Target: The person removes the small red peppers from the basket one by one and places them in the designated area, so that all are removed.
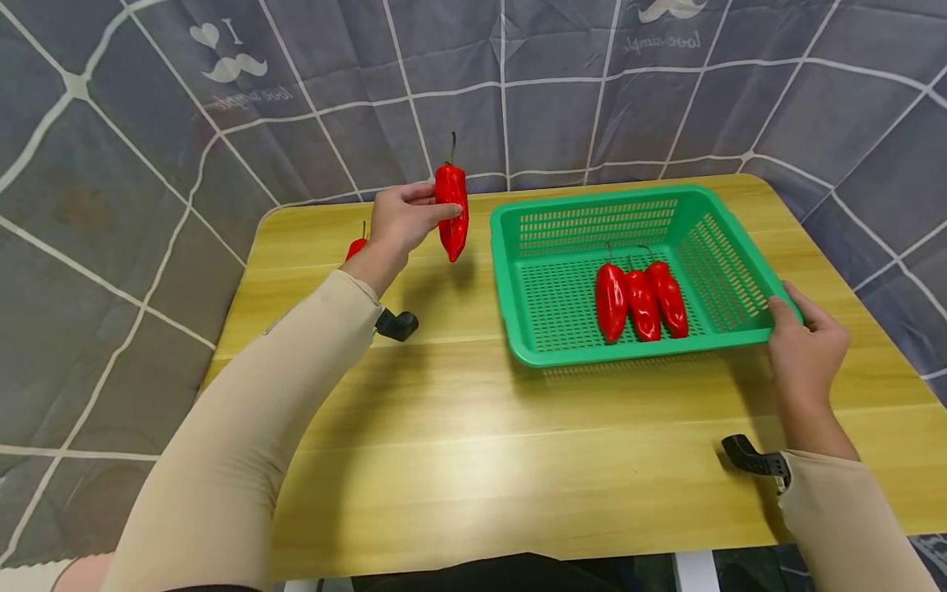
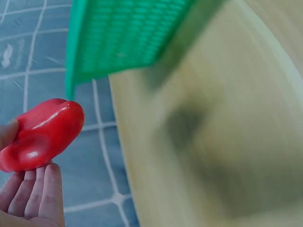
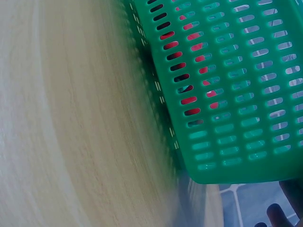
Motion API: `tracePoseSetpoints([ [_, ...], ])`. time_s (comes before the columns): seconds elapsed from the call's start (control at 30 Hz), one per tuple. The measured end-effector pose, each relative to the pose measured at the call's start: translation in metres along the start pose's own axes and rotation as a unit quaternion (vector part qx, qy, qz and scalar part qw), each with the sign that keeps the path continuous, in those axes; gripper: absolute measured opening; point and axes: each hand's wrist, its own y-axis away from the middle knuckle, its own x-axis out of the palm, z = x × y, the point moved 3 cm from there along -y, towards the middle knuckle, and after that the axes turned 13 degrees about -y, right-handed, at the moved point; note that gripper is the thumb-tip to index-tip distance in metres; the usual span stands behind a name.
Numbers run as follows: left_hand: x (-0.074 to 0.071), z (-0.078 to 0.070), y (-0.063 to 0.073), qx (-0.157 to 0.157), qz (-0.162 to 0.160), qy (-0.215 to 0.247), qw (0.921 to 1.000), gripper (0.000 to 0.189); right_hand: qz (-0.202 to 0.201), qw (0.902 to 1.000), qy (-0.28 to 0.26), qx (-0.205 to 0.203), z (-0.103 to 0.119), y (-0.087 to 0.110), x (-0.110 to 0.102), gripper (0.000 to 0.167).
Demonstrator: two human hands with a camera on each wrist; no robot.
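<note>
My left hand (image 1: 407, 215) pinches a glossy red pepper (image 1: 452, 215) between thumb and fingers, its thin stem pointing up. The pepper hangs over the table's far edge, left of a green plastic basket (image 1: 527, 355). In the left wrist view the same pepper (image 2: 45, 135) lies between the thumb and extended fingers. My right hand (image 1: 810, 349) grips the basket's near right corner, thumb over the rim. Three red peppers (image 1: 642, 304) lie side by side inside the basket. Through the slots of the basket wall (image 3: 227, 142), red shows in the right wrist view.
Another red pepper (image 1: 356, 247) lies on the wooden table (image 1: 459, 460), mostly hidden behind my left wrist. A grey curtain (image 1: 547, 107) with white lines hangs behind and along both sides. Black wrist devices (image 1: 397, 325) stick out from both sleeves.
</note>
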Motion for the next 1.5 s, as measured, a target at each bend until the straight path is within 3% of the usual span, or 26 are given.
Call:
tracePoseSetpoints([
  [0.23, -0.009, 0.038, -0.008, -0.036, -0.007, -0.033, 0.9988, 0.054, -0.002, 0.9998, -0.019, -0.006, -0.001, 0.000, 0.002, 0.028],
  [0.33, -0.011, 0.052, -0.009, -0.049, -0.008, -0.067, 0.9965, 0.054, -0.003, 0.9997, -0.025, 0.002, -0.001, 0.001, 0.002, 0.029],
  [0.5, -0.014, 0.069, -0.006, -0.049, -0.013, -0.135, 0.9896, 0.054, -0.008, 0.9996, -0.024, 0.010, 0.000, 0.001, 0.001, 0.029],
  [0.83, -0.029, 0.103, 0.002, -0.034, -0.070, -0.204, 0.9759, 0.053, -0.006, 0.9995, -0.022, 0.021, 0.001, 0.004, 0.002, 0.029],
  [1.0, -0.031, 0.112, 0.009, -0.009, -0.094, -0.212, 0.9728, 0.053, -0.012, 0.9986, -0.043, 0.029, -0.001, 0.000, 0.000, 0.028],
  [1.17, -0.028, 0.113, 0.007, 0.008, -0.098, -0.234, 0.9671, 0.049, -0.012, 0.9981, -0.058, 0.018, -0.001, -0.002, -0.005, 0.028],
  [1.5, -0.025, 0.115, 0.004, 0.021, -0.113, -0.266, 0.9570, 0.032, -0.005, 0.9991, -0.039, 0.014, 0.000, 0.001, 0.000, 0.029],
])
